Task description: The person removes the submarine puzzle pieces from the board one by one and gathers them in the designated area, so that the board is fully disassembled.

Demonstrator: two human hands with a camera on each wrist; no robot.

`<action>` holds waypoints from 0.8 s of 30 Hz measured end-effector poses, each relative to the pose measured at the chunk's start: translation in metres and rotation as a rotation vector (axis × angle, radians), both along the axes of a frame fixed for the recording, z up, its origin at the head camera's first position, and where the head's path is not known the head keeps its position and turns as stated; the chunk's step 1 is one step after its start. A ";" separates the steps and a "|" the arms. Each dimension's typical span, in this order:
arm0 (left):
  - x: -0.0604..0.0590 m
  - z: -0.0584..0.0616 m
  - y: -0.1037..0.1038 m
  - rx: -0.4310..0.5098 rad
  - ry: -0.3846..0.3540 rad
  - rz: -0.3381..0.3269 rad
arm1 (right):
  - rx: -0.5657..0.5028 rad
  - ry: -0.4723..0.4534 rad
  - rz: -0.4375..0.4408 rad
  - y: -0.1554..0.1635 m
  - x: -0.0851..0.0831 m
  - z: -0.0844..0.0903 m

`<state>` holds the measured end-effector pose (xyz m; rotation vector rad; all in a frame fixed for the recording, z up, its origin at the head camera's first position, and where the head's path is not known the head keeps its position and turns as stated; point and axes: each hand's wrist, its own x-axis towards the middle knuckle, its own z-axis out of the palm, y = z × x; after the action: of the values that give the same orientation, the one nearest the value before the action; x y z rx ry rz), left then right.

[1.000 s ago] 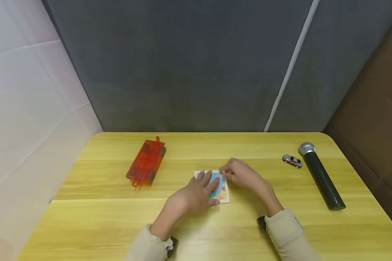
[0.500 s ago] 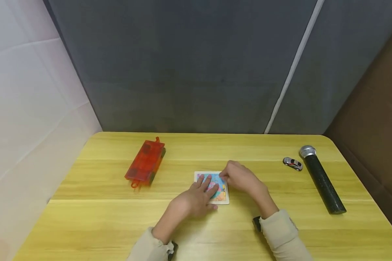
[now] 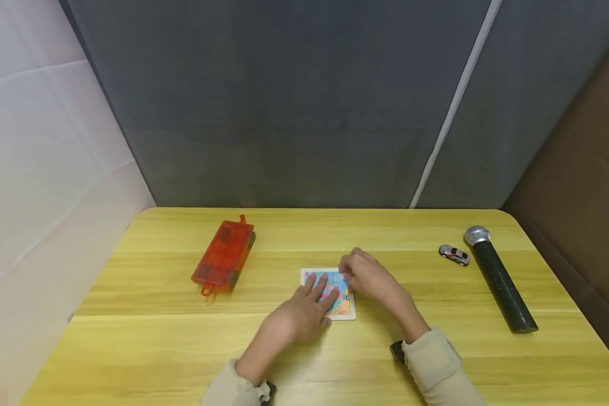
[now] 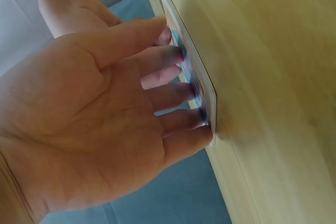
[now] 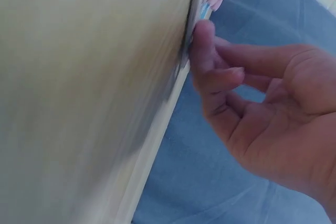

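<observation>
Hands had shifted only slightly against the earlier head views: the left hand (image 3: 304, 313) had slid a little toward the near edge of the small square picture puzzle board with a white rim (image 3: 346, 311), so more of its blue and pink face showed at the far left corner. The right hand (image 3: 373, 276) had stayed at the board's far right corner, its knuckles a touch further left than half a second before. The board lay flat near the middle of the yellow wooden worktop (image 3: 147, 332), in the same place as before.

The left hand's fingers (image 4: 168, 95) were straight and spread, pressing down on the board's face. The right hand's fingers (image 5: 207, 51) were curled, with the fingertips at the board's edge; whether they pinched a piece could not be told.

The translucent red plastic case (image 3: 223, 256) lay well apart at the left, the small silver toy car (image 3: 454, 255) just beside the black microphone with a silver mesh head (image 3: 497, 279) at the right; none of them had moved. No writing or brand could be read on anything.
</observation>
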<state>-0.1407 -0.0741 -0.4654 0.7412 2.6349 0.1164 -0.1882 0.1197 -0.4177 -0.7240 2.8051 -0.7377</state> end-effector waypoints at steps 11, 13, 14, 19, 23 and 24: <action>0.000 0.007 0.001 -0.018 -0.029 0.003 | 0.067 -0.011 -0.036 -0.008 0.005 0.003; -0.001 0.008 0.001 -0.008 -0.051 0.001 | 0.042 -0.020 -0.039 -0.009 0.006 0.003; -0.001 0.008 0.001 -0.004 -0.061 0.002 | 0.022 -0.026 -0.041 -0.009 0.006 0.003; 0.000 0.008 0.000 -0.016 -0.057 0.006 | -0.046 -0.028 -0.031 -0.010 0.005 0.003; 0.000 0.001 0.000 -0.003 -0.046 0.007 | 0.001 0.014 -0.041 -0.010 0.006 0.001; 0.001 0.000 0.000 -0.004 -0.038 0.006 | 0.016 0.019 -0.047 -0.011 0.006 0.001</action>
<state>-0.1401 -0.0742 -0.4654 0.7233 2.6006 0.1255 -0.1827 0.1090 -0.4169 -0.6688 2.8511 -0.7195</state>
